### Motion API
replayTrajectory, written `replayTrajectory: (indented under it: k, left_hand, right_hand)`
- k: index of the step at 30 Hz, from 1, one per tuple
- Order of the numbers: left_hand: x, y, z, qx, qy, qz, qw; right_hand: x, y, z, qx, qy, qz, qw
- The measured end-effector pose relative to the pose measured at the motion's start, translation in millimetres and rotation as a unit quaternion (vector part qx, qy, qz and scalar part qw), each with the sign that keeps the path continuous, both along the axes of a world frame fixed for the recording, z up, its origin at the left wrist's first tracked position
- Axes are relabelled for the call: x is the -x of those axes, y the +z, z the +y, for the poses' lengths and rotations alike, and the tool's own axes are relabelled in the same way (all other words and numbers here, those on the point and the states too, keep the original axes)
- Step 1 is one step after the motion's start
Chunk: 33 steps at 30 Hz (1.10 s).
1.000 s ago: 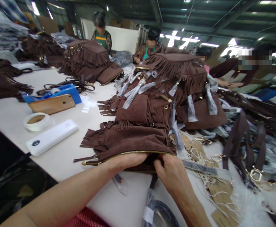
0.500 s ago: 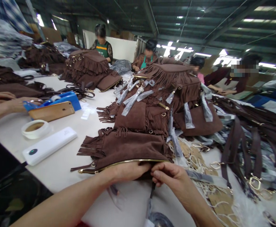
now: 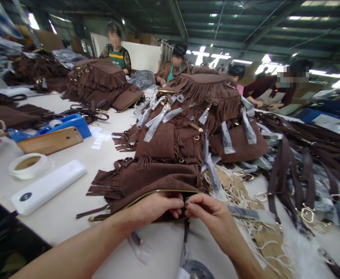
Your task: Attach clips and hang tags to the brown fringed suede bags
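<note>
A brown fringed bag [image 3: 158, 176] lies in front of me on the white table [image 3: 100, 240], its gold zipper [image 3: 149, 193] open toward me. At the opening, the curled fingers of my left hand [image 3: 161, 205] are close to my right hand [image 3: 207, 211]. My right thumb and fingers are pinched together at the bag's right part; what lies between them is too small to tell. Something dark at the opening is partly hidden by my left fingers. A dark strap [image 3: 186, 232] hangs down below my hands.
On the left are a tape roll [image 3: 28, 166], a white power bank [image 3: 49, 188], a phone [image 3: 52, 140] and a blue dispenser [image 3: 84, 126]. Brown bags [image 3: 216, 89] are piled behind. Straps [image 3: 308, 178] and tags [image 3: 267, 240] lie right. Several people work beyond.
My left hand has drawn partly out of the bag's opening, and its thumb and fingers show near my right hand. The view has shifted a little. At far left, another person's hand has moved left.
</note>
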State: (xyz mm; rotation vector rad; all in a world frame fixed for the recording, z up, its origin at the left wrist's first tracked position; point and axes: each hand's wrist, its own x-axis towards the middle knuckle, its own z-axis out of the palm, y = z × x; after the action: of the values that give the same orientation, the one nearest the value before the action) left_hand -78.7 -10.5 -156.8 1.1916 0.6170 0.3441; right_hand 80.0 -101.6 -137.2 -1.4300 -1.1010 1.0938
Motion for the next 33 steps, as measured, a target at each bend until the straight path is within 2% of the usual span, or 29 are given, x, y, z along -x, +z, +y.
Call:
replayTrajectory:
  k: [5,10,15,21,28,33]
  left_hand:
    - [-2.5,-1.6,-2.9,0.014,0.011,-0.010,1.000]
    - [-1.8,-5.1,-2.5,-0.010,-0.005,0.011,1.000]
    - [2.8,1.5,-1.8,-0.088,-0.012,0.051,0.995]
    - [3.5,12.9,-4.7,-0.166,-0.067,0.065,0.982]
    - [3.3,11.6,-6.0,-0.242,-0.082,0.077,0.964]
    - [5.3,12.9,-8.2,-0.302,-0.080,0.115,0.943]
  right_hand:
    - [-3.5,-5.2,0.5,0.008,-0.039,0.022,0.999]
    - [-5.9,-7.2,-1.2,-0.010,-0.027,-0.007,1.000]
    - [-3.4,-9.0,-1.8,-0.037,-0.016,-0.084,0.996]
    - [-4.5,-8.4,-1.7,-0.061,0.036,-0.214,0.974]
    - [-5.5,-7.0,-2.3,-0.075,0.059,-0.284,0.954]
    - [-2.8,-5.5,-3.3,-0.103,0.074,-0.364,0.923]
